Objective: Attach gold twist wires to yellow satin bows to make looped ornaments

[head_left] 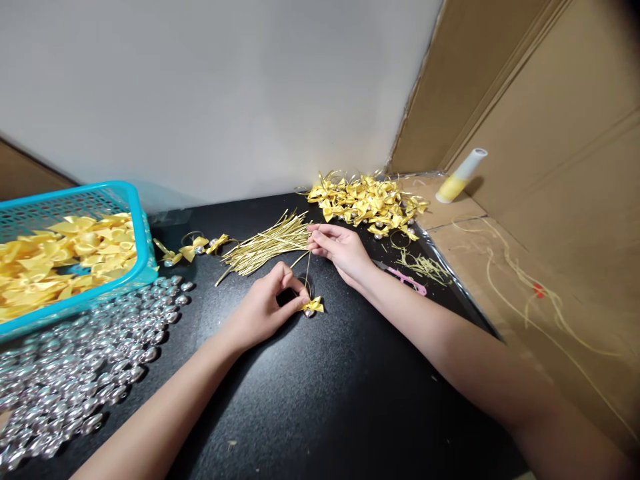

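Observation:
Between thumb and forefinger, my left hand (274,298) pinches a small yellow ribbon bow (316,305) with a silver bell-like bead (309,313) under it, low over the black tabletop. A thin gold cord (307,268) rises from the bow to my right hand (340,248), whose fingertips are closed on its upper end. Just behind both hands lies a loose bundle of gold twist ties (273,241). To its left rest a few finished-looking bows with beads (195,249).
A blue basket (143,230) of yellow bows stands left, with many silver beads (90,373) before it. At the back right are a pile of beaded bows (367,203), pink-handled snips (407,280), cord scraps (425,267) and a thread cone (460,177) on cardboard.

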Available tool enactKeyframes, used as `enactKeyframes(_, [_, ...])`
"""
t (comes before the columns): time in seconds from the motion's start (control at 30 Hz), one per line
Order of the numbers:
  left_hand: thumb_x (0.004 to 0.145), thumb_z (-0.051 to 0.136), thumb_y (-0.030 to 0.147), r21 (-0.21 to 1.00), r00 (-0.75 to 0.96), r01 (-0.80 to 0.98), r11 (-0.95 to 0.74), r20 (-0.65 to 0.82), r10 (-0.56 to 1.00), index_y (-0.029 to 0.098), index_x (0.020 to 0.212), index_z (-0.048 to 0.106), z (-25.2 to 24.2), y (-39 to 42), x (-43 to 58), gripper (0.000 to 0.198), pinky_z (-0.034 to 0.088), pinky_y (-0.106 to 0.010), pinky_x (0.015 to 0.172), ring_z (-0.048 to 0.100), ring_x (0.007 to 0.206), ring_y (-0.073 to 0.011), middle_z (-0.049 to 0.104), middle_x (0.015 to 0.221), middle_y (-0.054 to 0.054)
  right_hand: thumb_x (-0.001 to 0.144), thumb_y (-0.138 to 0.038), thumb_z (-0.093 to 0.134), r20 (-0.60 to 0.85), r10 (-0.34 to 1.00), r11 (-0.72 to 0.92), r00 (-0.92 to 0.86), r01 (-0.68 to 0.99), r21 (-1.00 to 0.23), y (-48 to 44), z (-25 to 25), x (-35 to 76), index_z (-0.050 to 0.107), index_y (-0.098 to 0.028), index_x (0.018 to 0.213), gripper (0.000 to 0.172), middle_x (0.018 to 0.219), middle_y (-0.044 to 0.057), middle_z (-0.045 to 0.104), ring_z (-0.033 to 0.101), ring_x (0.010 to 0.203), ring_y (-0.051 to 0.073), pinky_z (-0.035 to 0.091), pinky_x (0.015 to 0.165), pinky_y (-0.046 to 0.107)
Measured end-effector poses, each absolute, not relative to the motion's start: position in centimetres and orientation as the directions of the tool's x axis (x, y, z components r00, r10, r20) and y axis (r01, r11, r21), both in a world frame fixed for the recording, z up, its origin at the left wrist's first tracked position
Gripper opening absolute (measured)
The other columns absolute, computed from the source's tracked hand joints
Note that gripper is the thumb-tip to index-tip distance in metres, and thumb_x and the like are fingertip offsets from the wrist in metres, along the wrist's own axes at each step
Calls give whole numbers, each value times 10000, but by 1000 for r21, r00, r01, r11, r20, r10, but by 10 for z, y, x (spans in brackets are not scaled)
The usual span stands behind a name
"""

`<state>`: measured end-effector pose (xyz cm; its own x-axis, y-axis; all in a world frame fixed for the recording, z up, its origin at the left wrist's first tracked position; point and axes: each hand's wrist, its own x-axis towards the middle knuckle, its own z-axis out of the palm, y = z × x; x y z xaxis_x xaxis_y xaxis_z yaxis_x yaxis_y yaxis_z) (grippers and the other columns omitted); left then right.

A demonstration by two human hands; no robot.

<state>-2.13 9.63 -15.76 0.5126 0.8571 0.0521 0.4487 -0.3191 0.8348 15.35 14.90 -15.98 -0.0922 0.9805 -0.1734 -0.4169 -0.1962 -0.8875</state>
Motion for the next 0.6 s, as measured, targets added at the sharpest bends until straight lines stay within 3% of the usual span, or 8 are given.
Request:
enactKeyframes(0.27, [881,547,253,807,534,464,-365,74,842,241,774,267,-157,97,-21,300,426,-275,677,552,703,-137,657,809,-7,778,-143,664,-176,982,-187,-65,-424,-886,151,-160,154,683,-192,790,54,691,-29,653,612,630,65,569,683,214])
enactKeyframes(0.47, [891,525,266,783,547,483,-392,80,833,241,776,264,-157,97,-20,287,428,-299,691,546,686,-142,656,805,-13,791,-137,653,-176,983,-185,-60,-410,-893,152,-159,156,688,-189,795,62,726,-22,651,610,648,68,556,741,245])
enactKeyframes(0.6, [892,532,273,779,548,487,-395,79,832,241,787,265,-158,96,-21,289,432,-302,695,551,696,-144,656,820,-16,787,-142,650,-162,985,-175,-67,-404,-898,151,-158,157,696,-190,796,66,721,-24,653,596,618,60,544,675,222])
